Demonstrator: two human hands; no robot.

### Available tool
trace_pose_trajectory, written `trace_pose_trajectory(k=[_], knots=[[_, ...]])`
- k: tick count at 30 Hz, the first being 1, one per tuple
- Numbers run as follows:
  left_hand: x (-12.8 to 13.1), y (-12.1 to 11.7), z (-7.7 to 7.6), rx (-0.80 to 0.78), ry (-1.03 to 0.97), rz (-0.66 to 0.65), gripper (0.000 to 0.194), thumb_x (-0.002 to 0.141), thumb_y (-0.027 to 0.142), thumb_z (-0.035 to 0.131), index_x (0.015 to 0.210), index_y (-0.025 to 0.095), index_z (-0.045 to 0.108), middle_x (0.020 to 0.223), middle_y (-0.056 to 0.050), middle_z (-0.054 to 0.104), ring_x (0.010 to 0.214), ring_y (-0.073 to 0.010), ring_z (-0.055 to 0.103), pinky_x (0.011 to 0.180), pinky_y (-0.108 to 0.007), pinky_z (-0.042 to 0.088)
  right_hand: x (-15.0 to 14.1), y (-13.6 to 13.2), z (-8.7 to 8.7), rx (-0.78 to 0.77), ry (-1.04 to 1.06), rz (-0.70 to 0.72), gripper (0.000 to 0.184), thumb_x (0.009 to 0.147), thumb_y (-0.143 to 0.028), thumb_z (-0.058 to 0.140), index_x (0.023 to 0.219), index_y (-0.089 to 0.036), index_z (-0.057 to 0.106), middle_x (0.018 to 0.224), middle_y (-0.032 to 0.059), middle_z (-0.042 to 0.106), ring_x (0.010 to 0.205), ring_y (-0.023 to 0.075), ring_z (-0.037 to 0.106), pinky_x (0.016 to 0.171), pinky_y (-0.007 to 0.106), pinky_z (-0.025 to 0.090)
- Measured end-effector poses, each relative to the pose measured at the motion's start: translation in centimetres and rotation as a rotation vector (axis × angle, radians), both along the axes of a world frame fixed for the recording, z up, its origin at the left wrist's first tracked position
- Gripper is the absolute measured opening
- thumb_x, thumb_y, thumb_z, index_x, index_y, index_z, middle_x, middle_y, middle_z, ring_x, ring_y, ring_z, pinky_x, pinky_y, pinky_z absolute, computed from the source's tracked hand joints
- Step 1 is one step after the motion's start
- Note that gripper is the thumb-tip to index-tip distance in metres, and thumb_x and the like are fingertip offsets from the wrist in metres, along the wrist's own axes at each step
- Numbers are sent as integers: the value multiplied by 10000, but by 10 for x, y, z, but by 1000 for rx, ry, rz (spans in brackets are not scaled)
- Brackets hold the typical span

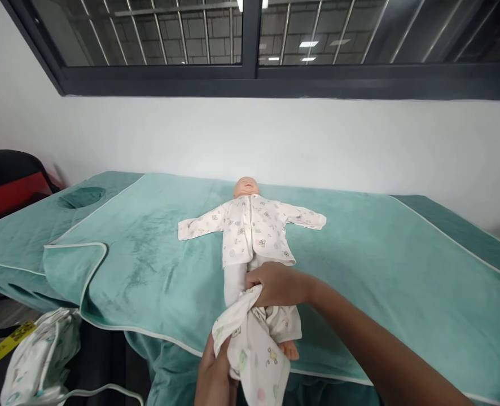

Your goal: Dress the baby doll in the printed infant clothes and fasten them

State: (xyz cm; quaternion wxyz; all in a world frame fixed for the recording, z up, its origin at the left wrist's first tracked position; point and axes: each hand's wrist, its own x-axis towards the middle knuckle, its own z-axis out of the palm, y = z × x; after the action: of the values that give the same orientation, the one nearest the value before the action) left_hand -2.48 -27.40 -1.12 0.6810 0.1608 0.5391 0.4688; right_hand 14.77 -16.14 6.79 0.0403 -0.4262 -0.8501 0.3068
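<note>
A baby doll (246, 186) lies on its back with its head away from me, wearing a white patterned jacket (258, 228) with both sleeves spread. Printed baby pants (261, 349) are partly on its legs: the right-hand leg is covered and a bare foot (290, 349) pokes out of the cuff. The doll's white left-hand leg (235, 282) is uncovered at the thigh; its lower end is hidden. My right hand (279, 283) is closed on the upper edge of the pants. Lower down, my left hand (215, 366) grips the pants' loose left-hand leg, its fingers partly behind the cloth.
Beneath the doll, a green blanket (148, 270) covers a massage bed (17, 237) with a face hole at the left. At the lower left are a bundled printed white cloth item (40, 361) and a yellow strap (4, 347). A white wall and window frame (250, 87) stand behind.
</note>
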Motion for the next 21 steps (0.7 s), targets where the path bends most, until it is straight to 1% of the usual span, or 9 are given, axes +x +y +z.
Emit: trace_pose_trajectory(k=[2,4,6,8,10,13,16,19,21], knots=[[-4,5,7,60,128,-28,542,708,420,712,1207,226,626,1064,-74,722,1055,-277,645,825,-307,527,3,1,3,-76,54,19,210,756,-360,654,711,-180,554,700,-31,573,628,102,458,576,237,279],[-7,14,12,116,223,-63,467,723,417,691,1148,228,649,1012,-61,724,962,-264,656,785,-308,522,6,2,4,-123,73,26,224,752,-380,670,733,-179,573,720,-25,588,640,110,477,574,235,288],[-11,29,13,212,291,-97,370,713,386,699,1042,220,672,934,-42,723,846,-239,650,732,-296,510,8,3,4,-146,88,17,246,728,-403,702,786,-182,610,770,-12,626,677,129,520,591,237,311],[-15,48,13,336,361,-109,262,685,333,722,914,210,684,845,-20,712,776,-215,626,705,-276,490,9,3,3,-145,112,-10,273,703,-397,729,859,-190,640,833,1,663,729,158,564,622,245,339],[-18,68,13,441,441,-119,175,685,293,718,833,205,686,783,-7,697,748,-201,603,691,-261,466,8,3,0,-123,148,-48,226,718,-334,702,881,-192,639,853,7,676,759,177,584,642,254,355],[-18,97,14,553,539,-151,102,713,278,688,769,193,684,733,0,678,720,-189,573,668,-250,432,7,2,-3,-98,192,-117,82,752,-232,602,820,-186,596,804,5,662,737,176,572,627,258,358],[-15,120,16,626,603,-169,145,724,313,685,679,180,645,662,9,632,679,-172,533,635,-238,393,4,3,-7,-71,205,-215,46,747,-216,573,780,-186,559,798,10,644,724,175,557,608,258,350],[-11,139,20,668,644,-148,313,775,396,652,579,180,537,575,27,517,611,-137,445,579,-229,339,1,3,-11,-4,239,-356,80,764,-245,568,820,-189,578,856,30,655,756,189,567,637,270,362],[-8,150,24,669,610,-121,409,829,459,587,552,186,459,553,33,444,588,-123,392,555,-233,312,-3,2,-12,12,260,-442,104,773,-254,563,848,-190,596,862,39,662,764,195,574,657,277,370]])
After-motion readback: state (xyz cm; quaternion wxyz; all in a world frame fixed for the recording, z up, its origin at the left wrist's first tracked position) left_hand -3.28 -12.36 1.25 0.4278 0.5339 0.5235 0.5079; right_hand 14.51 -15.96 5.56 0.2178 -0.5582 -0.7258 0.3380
